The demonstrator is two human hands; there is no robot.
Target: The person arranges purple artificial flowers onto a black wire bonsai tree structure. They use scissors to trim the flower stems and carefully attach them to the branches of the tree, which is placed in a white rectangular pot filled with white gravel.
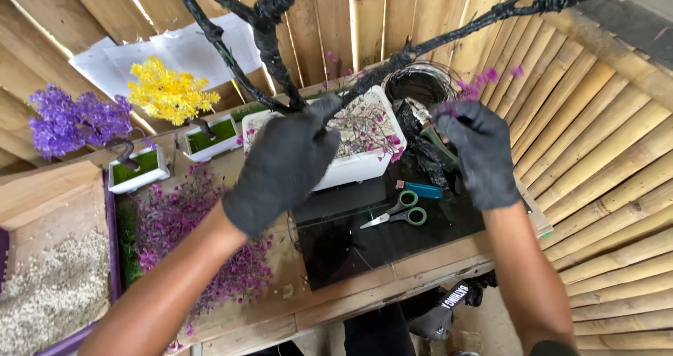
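Left hand (284, 163), black-gloved, nearest lens, clenched around black wrapped branch (270, 48) just above white planter (364, 156). Right hand (480, 153), gloved too, pinches purple blossom sprig (471, 90) beside branch fork. Workbench (329, 293) crowded: loose purple flower pile (189, 237) fills left half, dark mat (350, 237) centre with green-handled scissors (399, 212). Front edge bare. 2 finished mini trees, yellow tree (168, 93) and purple tree (70, 121), stand at back-left edge against bamboo wall (603, 139).
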